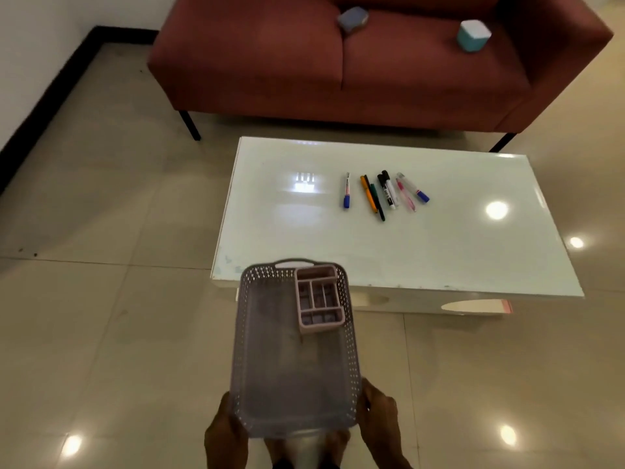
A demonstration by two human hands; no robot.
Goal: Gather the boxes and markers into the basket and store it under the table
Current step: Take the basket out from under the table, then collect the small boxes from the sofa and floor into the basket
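Note:
I hold a grey perforated basket (291,394) in the air in front of the white table (439,252). My left hand (225,431) grips its near left corner and my right hand (378,414) grips its near right corner. A pink divided organizer box (319,299) lies inside the basket at its far right end. Several markers (384,192) lie in a loose row on the middle of the table. A grey-blue box (353,17) and a teal and white box (472,35) rest on the sofa seat behind the table.
A dark red sofa (270,62) on thin black legs stands behind the table. Glossy beige floor tiles (118,214) spread to the left and front. A white wall with a black skirting board (50,96) runs along the left.

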